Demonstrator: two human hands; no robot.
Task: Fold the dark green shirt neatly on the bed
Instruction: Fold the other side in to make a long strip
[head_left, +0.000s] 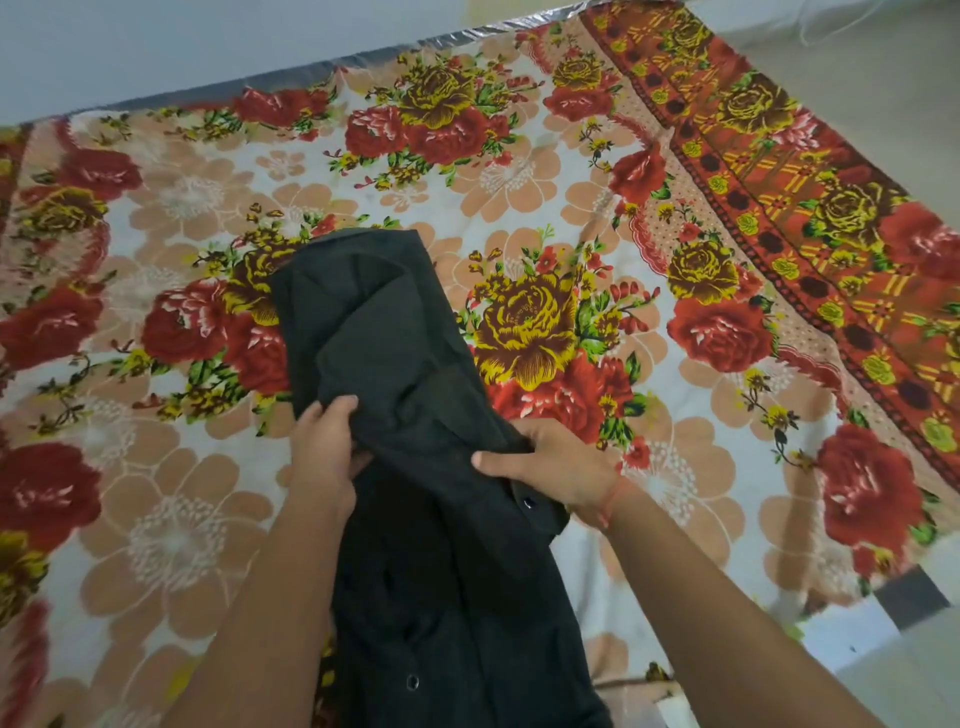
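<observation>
Gripping the dark green shirt (415, 395) mid-length, our left hand (324, 457) and right hand (550, 470) both pinch soft, limp cloth (light, we judge) lying along the floral bedsheet (171, 540); hold the side edges.

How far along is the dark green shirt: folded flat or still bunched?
Still bunched. The dark green shirt lies in a narrow, rumpled strip on the bed, with both the left hand and right hand gripping it mid-length.

shirt (415, 467) is super dark green, basically black. bedsheet (675, 467) is white with peach flowers, red and yellow roses, orange-red border.
</observation>
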